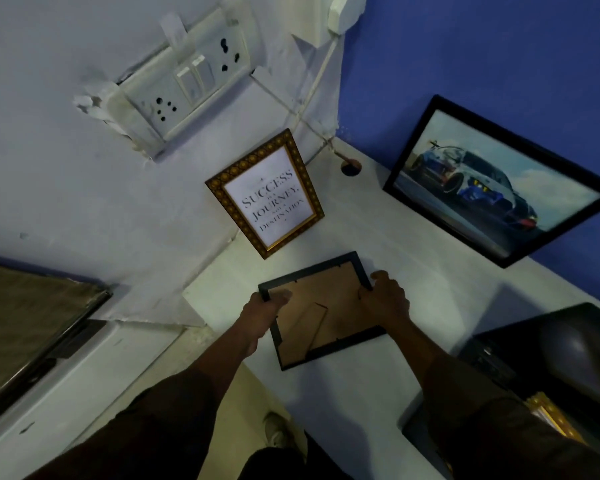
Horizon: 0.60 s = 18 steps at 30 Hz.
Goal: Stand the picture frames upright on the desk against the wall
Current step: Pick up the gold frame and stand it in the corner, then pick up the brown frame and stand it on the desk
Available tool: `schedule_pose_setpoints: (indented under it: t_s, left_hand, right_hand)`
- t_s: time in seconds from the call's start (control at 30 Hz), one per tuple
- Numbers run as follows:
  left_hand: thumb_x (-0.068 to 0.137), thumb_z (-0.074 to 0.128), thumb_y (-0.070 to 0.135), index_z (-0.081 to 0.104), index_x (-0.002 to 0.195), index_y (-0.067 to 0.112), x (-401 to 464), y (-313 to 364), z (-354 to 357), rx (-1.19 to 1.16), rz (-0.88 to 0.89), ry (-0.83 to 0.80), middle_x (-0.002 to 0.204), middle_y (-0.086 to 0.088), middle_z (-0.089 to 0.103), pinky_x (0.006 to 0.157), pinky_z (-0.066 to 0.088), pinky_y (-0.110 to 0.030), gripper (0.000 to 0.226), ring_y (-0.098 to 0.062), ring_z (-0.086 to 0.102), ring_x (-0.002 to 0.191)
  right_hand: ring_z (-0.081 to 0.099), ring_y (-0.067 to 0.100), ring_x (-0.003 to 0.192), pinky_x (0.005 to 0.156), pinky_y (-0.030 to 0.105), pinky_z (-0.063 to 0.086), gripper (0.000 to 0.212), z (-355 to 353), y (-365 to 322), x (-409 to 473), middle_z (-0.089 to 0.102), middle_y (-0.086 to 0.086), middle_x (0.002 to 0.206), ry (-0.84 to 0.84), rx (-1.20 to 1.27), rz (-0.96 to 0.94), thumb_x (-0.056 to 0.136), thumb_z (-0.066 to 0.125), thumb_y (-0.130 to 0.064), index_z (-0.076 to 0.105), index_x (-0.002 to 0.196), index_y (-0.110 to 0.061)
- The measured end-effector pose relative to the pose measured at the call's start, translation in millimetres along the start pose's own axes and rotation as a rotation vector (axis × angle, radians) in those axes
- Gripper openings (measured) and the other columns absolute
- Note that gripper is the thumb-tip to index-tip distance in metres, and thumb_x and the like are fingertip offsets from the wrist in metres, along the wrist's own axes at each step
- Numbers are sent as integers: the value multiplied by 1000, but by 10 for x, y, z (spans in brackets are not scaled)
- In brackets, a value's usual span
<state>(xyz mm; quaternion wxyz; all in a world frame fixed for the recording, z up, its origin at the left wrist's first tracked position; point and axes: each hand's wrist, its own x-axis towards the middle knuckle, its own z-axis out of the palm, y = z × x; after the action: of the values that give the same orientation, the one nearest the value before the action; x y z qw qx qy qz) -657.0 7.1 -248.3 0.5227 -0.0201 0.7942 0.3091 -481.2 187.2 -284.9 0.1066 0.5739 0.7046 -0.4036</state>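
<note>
Left hand (269, 308): you grip the near-left corner of the black frame (321, 310), thumb over the rim.
Right hand (387, 297): closed on the opposite long edge, fingers curled over it.
Black frame: held between both your hands, brown backing and its folded stand facing you; whether its lower edge touches the tabletop (378, 358) I cannot tell. Its long axis runs from near-left to far-right, roughly in line with the wall.
Direction to go: the pale wall (118, 209) lies ahead and to your left, so your left hand is the nearer one to it.
Already standing: the gold frame (265, 194) leans on that wall just beyond your hands; the car picture (492, 181) leans on the blue wall, well to the right.
Open room: bare tabletop sits between the gold frame and the tabletop's near-left edge, likely the free slot.
Edges: that left edge drops off close by; a dark object (551, 348) crowds your right.
</note>
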Motion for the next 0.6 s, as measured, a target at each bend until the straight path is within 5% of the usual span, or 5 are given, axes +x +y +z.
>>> schedule_pose_setpoints:
  t_s: [0.2, 0.3, 0.37, 0.47, 0.6]
  left_hand:
    - [61, 73, 71, 50, 136, 20, -53, -69, 26, 70, 101, -52, 132, -5, 62, 101, 50, -40, 93, -22, 61, 115]
    - [81, 67, 55, 46, 140, 6, -213, -65, 80, 450, 251, -29, 130, -18, 62, 79, 56, -35, 80, -28, 65, 106]
    - [88, 62, 49, 40, 146, 5, -374, -107, 161, 765, 478, 33, 138, -18, 53, 95, 52, -40, 76, -35, 58, 121]
    - [82, 45, 74, 25, 156, 24, -661, -214, 240, 1058, 810, 10, 158, -6, 33, 114, 35, -43, 91, -31, 34, 145]
    - [84, 60, 60, 20, 156, 26, -1016, -295, 358, 1062, 959, 142, 160, -5, 31, 111, 42, -42, 89, -27, 40, 141]
  right_hand:
    - [66, 29, 91, 82, 44, 58, 24, -146, 58, -175, 67, 12, 102, -85, 166, -47, 92, 54, -25, 63, 106, -8]
    - [66, 22, 82, 68, 30, 55, 10, -351, -25, -355, 68, 3, 89, -83, 272, -107, 93, 58, -20, 66, 95, -14]
    - [67, 17, 78, 63, 25, 54, 13, -473, -132, -484, 70, 0, 90, -50, 341, -139, 92, 61, -21, 70, 100, -15]
    - [65, 11, 72, 53, 17, 49, 13, -642, -280, -735, 71, 2, 88, 29, 359, -162, 91, 64, -21, 72, 97, -13]
    - [70, 29, 85, 76, 43, 61, 24, -869, -410, -1128, 71, 18, 94, 105, 422, -120, 84, 66, -17, 71, 98, 1]
